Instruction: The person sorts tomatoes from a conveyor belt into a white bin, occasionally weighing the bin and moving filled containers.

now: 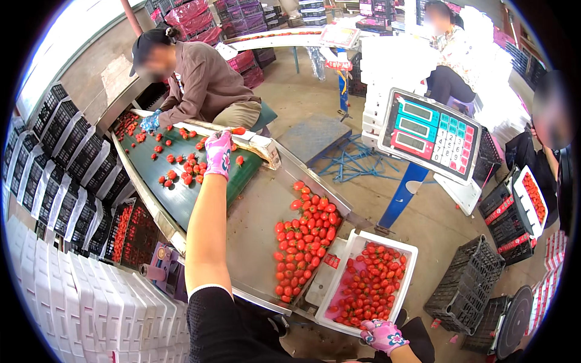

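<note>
My left hand (218, 155), in a pink flowered glove, reaches over the green conveyor belt (227, 192) to its wooden side rail (254, 144). Its fingers are closed, with a red cherry tomato (238, 130) at the fingertips. Scattered cherry tomatoes (192, 168) lie on the belt around that hand. At the lower right, my right hand (384, 336), in a matching glove, has its fingers bent over the near rim of a white box (413, 266). Many cherry tomatoes (378, 272) partly fill the box over a pink liner. More tomatoes (305, 236) are heaped on the metal tray (254, 248) at the belt's end.
A co-worker (203, 78) leans over the far belt. Behind the box stands a scale display (430, 134) on a blue post. Black crates (465, 284) stand right, stacked white boxes (91, 296) left. Two other people are at the right, one (451, 60) seated farther back.
</note>
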The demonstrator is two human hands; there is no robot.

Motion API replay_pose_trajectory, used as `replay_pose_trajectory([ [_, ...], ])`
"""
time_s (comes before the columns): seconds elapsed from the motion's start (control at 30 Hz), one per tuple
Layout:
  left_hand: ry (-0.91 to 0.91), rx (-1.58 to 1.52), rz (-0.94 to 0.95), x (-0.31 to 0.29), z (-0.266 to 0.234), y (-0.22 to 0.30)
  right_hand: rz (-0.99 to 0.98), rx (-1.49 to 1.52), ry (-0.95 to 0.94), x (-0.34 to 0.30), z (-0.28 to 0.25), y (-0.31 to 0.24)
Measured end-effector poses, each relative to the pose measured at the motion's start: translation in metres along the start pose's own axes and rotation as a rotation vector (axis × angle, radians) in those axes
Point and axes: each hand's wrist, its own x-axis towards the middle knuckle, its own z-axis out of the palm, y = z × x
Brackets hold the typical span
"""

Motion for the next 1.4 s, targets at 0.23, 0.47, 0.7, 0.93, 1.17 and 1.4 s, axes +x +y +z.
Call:
replay_pose_trajectory([
  [0.23, -0.163, -0.005, -0.105, 0.008, 0.028, -0.037, -0.042, 0.016, 0.023, 0.006, -0.002, -0.002],
  [0.47, -0.059, 0.401, 0.142, 0.037, 0.017, -0.076, -0.130, 0.005, 0.083, 0.008, 0.006, 0.003],
  [0.7, -0.083, 0.335, -0.005, 0.004, 0.024, -0.059, -0.057, 0.000, 0.093, 0.000, -0.007, -0.003],
  [0.93, 0.020, 0.033, 0.106, -0.048, 0.015, -0.016, -0.100, 0.036, 0.105, -0.003, -0.007, -0.003],
  [1.17, -0.242, -0.106, 0.153, -0.180, 0.013, -0.001, -0.121, 0.052, 0.232, -0.011, -0.002, 0.005],
  [1.4, -0.451, 0.672, 0.741, -0.322, -0.068, 0.018, -0.037, 0.097, 0.222, -0.014, 0.001, 0.009],
])
